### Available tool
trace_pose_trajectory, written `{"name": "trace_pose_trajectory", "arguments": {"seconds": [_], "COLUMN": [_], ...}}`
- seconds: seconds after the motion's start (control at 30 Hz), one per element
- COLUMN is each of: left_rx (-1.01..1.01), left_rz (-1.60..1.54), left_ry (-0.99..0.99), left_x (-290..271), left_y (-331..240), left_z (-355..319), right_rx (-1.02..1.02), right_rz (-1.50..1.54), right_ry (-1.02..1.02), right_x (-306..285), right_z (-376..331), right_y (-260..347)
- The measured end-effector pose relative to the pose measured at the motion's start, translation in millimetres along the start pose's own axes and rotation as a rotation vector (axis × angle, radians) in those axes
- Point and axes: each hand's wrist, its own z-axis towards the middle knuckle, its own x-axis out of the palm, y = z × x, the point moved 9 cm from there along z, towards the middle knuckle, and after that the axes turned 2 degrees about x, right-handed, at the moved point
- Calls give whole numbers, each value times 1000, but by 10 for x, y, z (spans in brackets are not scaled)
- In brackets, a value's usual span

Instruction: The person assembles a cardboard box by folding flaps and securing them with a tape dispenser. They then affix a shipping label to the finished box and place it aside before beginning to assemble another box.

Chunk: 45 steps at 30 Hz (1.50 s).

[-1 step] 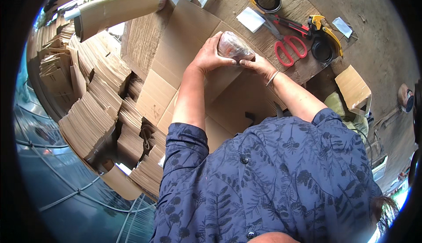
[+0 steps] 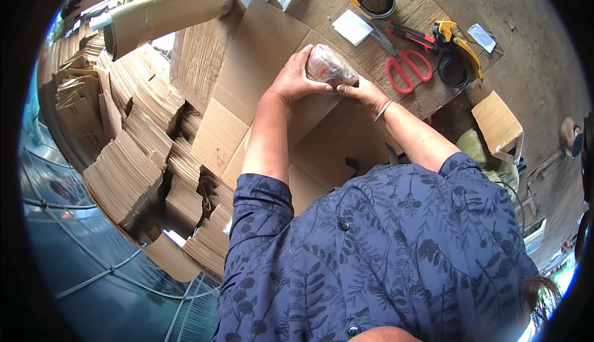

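Note:
A roll of clear packing tape or a similar bundle in shiny clear plastic (image 2: 331, 66), brownish underneath, is held up between my two hands; its exact kind I cannot make out. My left hand (image 2: 294, 77) grips its left side, fingers over the far edge and thumb along the near edge. From the right, my right hand (image 2: 366, 93) grasps its lower right corner, thumb on the near side and most fingers hidden. Below lies an unfolded cardboard box (image 2: 263, 38) on the wooden table. Red-handled scissors (image 2: 409, 71) rest just right of my right hand.
Yellow-and-black tape dispensers (image 2: 455, 63), a red utility knife (image 2: 408, 35) and folded white paper (image 2: 352, 27) lie at the back right. Stacked cardboard sheets (image 2: 127, 168) fill the left side. A small cardboard box (image 2: 497, 124) stands at right, near a person's foot (image 2: 570, 138).

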Motion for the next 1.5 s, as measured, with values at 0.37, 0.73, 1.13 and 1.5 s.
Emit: {"name": "trace_pose_trajectory", "arguments": {"seconds": [0.37,0.73,1.13,1.5], "left_rx": [15,26,24,7], "left_rz": [-52,-4,9,74], "left_ry": [-36,-29,-26,-26], "left_x": [-3,20,10,18], "left_y": [-25,-46,-47,-37], "left_z": [45,65,67,7], "right_rx": [-36,2,19,49], "right_rz": [-2,-7,26,-867], "right_ry": [-9,5,-13,-191], "right_x": [4,1,-2,-525], "right_z": [-22,-48,-81,-377], "right_y": [97,94,184,343]}}
